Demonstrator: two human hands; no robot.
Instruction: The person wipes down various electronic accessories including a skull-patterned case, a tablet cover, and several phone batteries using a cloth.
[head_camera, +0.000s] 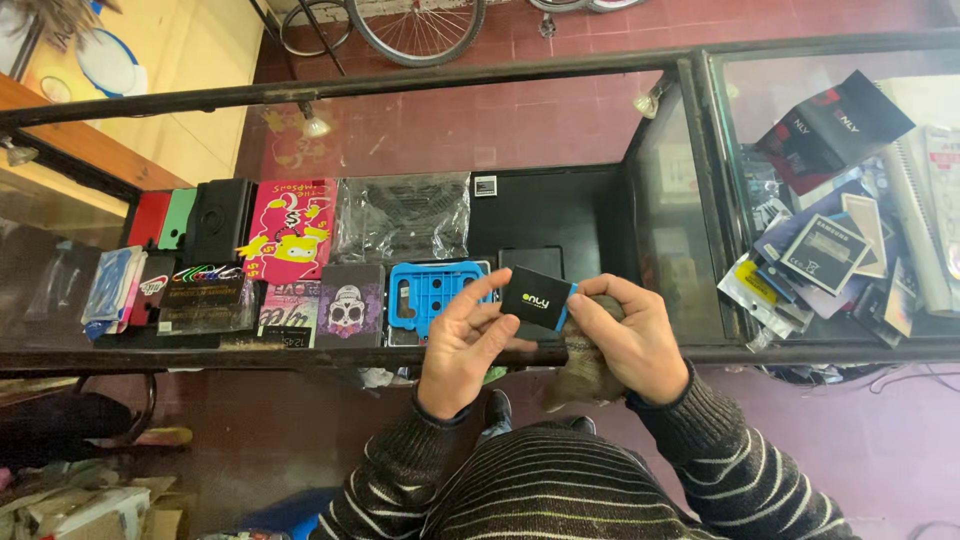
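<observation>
The person holds a small black box with a blue edge (538, 298) above the near edge of the glass counter (600, 200), the left hand (465, 345) pinching its lower left side and the right hand (625, 335) gripping its right end together with a brownish cloth (585, 370). It looks light, stiff and smooth-faced, probably slippery, so the narrow edges seem the safest hold.

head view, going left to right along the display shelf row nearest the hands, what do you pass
clear phone cases → dark glossy case → skull case → blue frame → left hand → small black box → right hand
</observation>
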